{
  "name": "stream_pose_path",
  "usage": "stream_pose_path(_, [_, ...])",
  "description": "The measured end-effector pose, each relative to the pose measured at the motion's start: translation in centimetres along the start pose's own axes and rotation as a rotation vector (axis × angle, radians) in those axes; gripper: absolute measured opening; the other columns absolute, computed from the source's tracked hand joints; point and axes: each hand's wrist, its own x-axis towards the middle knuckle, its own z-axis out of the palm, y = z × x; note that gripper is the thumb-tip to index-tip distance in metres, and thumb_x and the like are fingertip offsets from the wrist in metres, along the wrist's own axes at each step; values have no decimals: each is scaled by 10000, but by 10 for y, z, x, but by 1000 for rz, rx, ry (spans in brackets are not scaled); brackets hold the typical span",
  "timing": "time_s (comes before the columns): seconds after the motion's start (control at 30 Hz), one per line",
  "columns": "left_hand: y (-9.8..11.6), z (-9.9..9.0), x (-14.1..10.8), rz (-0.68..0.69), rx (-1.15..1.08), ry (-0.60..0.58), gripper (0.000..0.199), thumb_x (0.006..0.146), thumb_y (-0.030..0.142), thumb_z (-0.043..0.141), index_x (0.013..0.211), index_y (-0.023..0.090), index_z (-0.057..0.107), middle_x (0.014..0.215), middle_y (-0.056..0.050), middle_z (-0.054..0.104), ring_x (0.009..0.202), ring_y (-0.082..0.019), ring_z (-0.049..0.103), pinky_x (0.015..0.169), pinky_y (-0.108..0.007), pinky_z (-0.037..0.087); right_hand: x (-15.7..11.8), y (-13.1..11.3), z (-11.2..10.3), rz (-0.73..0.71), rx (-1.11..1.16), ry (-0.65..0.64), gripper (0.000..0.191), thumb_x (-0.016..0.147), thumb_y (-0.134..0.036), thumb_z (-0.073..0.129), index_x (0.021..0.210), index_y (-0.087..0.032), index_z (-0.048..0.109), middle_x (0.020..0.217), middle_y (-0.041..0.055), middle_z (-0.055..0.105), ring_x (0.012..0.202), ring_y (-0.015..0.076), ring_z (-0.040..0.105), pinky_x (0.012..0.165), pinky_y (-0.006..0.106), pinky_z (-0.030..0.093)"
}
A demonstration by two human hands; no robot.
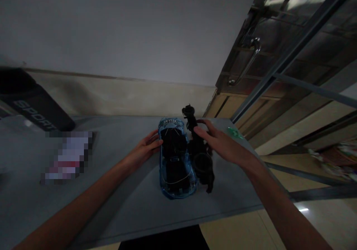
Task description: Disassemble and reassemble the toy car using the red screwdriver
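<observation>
A blue see-through toy car body with a dark interior rests on the grey table. My left hand touches its left side, thumb against the edge and the fingers reaching along it. Right beside the car lies a long black part with wheel-like round ends. Around the upper portion of that part, my right hand has its thumb on top and its fingers on the far side.
On the left, a black bottle marked SPORT lies near a blurred-out flat object. Green wrapping sits by the table's right edge. Beyond are a wall, a metal door handle and grey metal bars.
</observation>
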Motion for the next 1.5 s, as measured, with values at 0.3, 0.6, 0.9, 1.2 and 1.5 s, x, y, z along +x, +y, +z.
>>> stream_pose_path(0.3, [0, -2, -4, 25, -23, 10, 655, 828, 334, 1078, 1435, 304, 837, 1575, -73, 831, 1532, -402, 746, 1232, -478, 634, 8, -75, 62, 29, -654, -51, 673, 1191, -632, 618, 1619, -113, 628, 1304, 257, 880, 1270, 449, 856, 1067, 507, 644])
stream_pose_path(0.6, [-2, -5, -3, 16, -87, 32, 657, 785, 251, 1109, 1391, 266, 854, 1559, -111, 819, 1320, -299, 827, 1103, -384, 665, 6, -71, 88, 36, -773, -37, 670, 1215, -622, 578, 1568, -58, 661, 1260, 312, 866, 1233, 432, 864, 1011, 492, 668])
stream_pose_path(0.9, [-2, -7, 0, -8, -114, -72, 527, 899, 348, 1018, 1400, 297, 865, 1437, -109, 895, 1379, -360, 818, 1166, -450, 622, 57, 12, 21, -188, -429, -189, 403, 1210, -333, 460, 1566, -191, 583, 1066, 112, 851, 978, 300, 842, 924, 423, 613])
stream_pose_path(1.2, [-4, -5, -3, -8, 42, 86, 597, 809, 383, 1065, 1381, 353, 895, 1726, -35, 758, 1691, -458, 595, 1278, -508, 592, 73, 82, 30, -235, 262, -294, 527, 1092, -580, 686, 1477, -277, 492, 979, -22, 723, 886, 224, 758, 836, 377, 640])
stream_pose_path(1.5, [4, -6, -5, -66, 53, 62, 540, 851, 393, 1041, 1371, 362, 896, 1744, -23, 747, 1692, -452, 609, 1354, -568, 551, 67, 103, 6, -318, -180, -371, 99, 995, -191, 786, 982, -236, 873, 985, 35, 864, 925, 228, 811, 890, 337, 595])
